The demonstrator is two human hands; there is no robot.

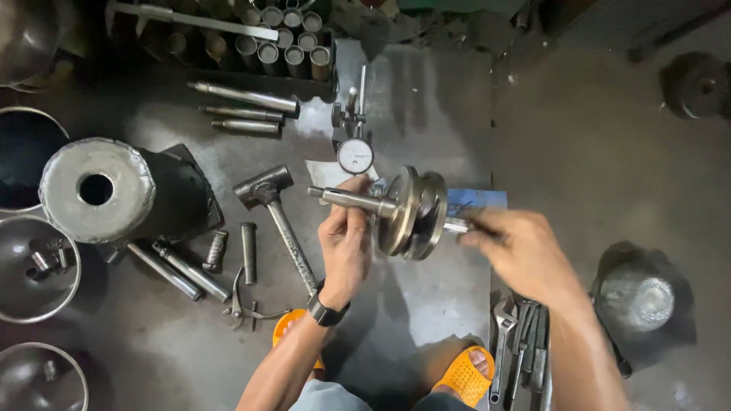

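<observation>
- Fingers first: my left hand (pixel 346 247) has its fingers wrapped tight round the left shaft of the crankshaft (pixel 411 213), thumb pressing up near the web.
- My right hand (pixel 521 255) pinches the opposite shaft end, fingers closed on it; it's a touch blurred.
- The crankshaft is held off the floor, lying level between both hands, its two round webs upright in the middle.
- Just behind it stands a dial gauge (pixel 355 154) on its post.
- A hammer (pixel 274 213) lies on the floor left of my left hand, pliers (pixel 240 304) near its handle end.
- Wrenches (pixel 521 346) are piled under my right forearm.
- Orange sandals (pixel 464 374) show at the bottom edge.
- A big steel cylinder (pixel 97 190) lies far left.
</observation>
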